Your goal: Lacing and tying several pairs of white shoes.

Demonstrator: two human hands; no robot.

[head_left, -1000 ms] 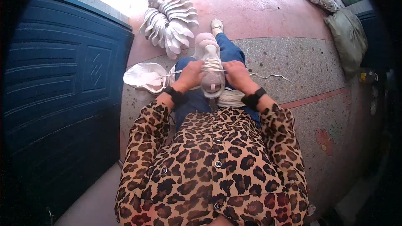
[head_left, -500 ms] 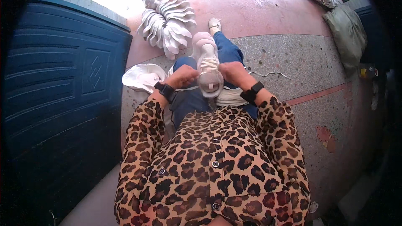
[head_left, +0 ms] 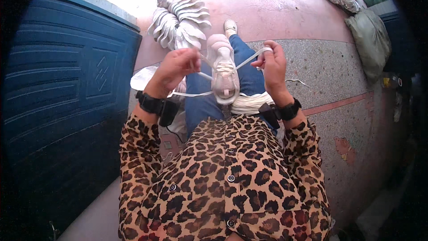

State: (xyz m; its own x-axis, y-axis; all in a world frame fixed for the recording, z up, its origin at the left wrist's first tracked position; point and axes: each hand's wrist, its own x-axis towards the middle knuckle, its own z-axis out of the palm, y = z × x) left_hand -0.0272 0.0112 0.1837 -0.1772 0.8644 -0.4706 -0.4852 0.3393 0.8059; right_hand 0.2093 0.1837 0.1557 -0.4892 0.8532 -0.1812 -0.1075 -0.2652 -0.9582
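White shoe [head_left: 224, 73] sits on your lap, your left hand [head_left: 174, 68] and right hand [head_left: 272, 62] each pinching a lace end [head_left: 249, 59] beside it; you seem mid-lacing, so keep both ends tight.

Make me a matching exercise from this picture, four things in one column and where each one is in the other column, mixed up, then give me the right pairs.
Things:
1. pale shoe
2. pile of white shoes
3. left hand
4. right hand

Places:
A. on the floor ahead, beside the blue door
B. on the person's lap, between the hands
C. pulling a lace end out to the shoe's right
D. pulling a lace end out to the shoe's left

Pairs: 1-B, 2-A, 3-D, 4-C
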